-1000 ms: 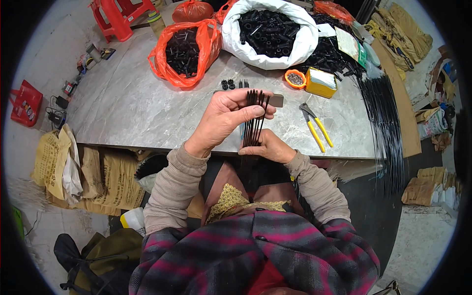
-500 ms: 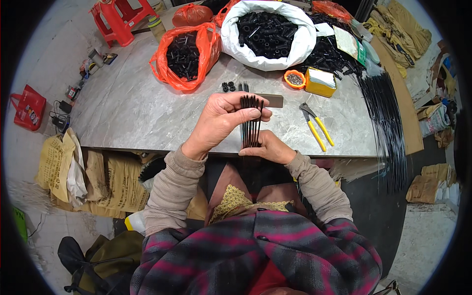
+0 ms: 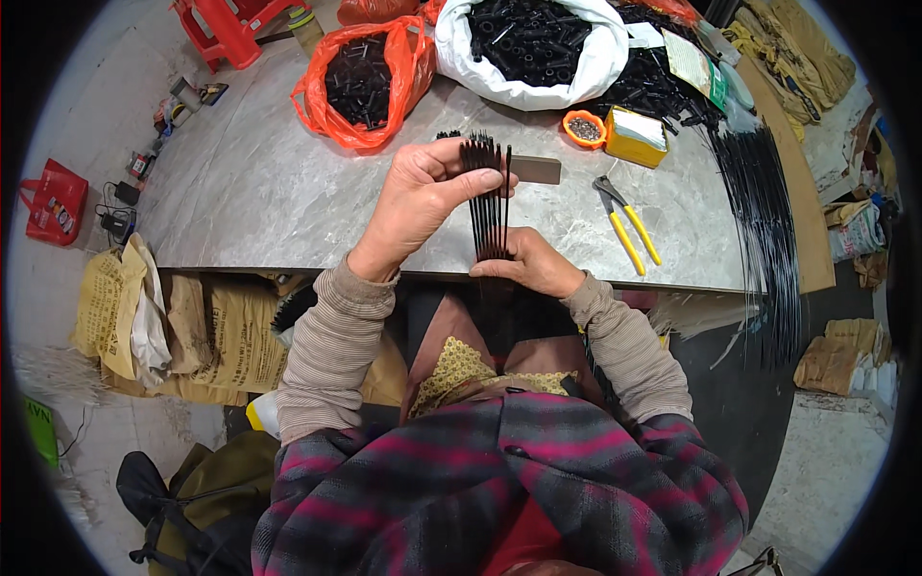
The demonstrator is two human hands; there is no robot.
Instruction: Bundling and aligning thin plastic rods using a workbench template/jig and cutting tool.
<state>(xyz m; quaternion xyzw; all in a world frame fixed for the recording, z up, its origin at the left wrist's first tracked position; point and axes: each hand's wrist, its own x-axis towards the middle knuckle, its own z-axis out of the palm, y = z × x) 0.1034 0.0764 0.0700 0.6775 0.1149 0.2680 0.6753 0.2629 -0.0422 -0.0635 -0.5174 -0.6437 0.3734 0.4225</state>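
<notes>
A row of thin black rods (image 3: 488, 226) stands roughly upright between my two hands, spread in a flat fan. My left hand (image 3: 413, 197) is closed on their upper part, with the thumb across the front and the tips sticking out above. Lower down, my right hand (image 3: 540, 266) pinches the same rods between thumb and fingers near the table's front edge. Their lower ends are hard to make out against the dark background. Just behind my left fingers lies a flat brown-grey block (image 3: 536, 170). Yellow-handled pincers (image 3: 627, 226) lie to the right.
On the grey table (image 3: 288, 211), a red bag (image 3: 411, 82) and a white sack (image 3: 615, 58) hold black tubular pieces. An orange dish (image 3: 583, 129) of small metal bits adjoins a yellow box (image 3: 634, 147). Long black rods (image 3: 759, 211) overhang the right edge.
The table and its contents sit higher in the picture as the view shifts. Both hands keep their grip on the rods, whose tips now show higher above my left hand.
</notes>
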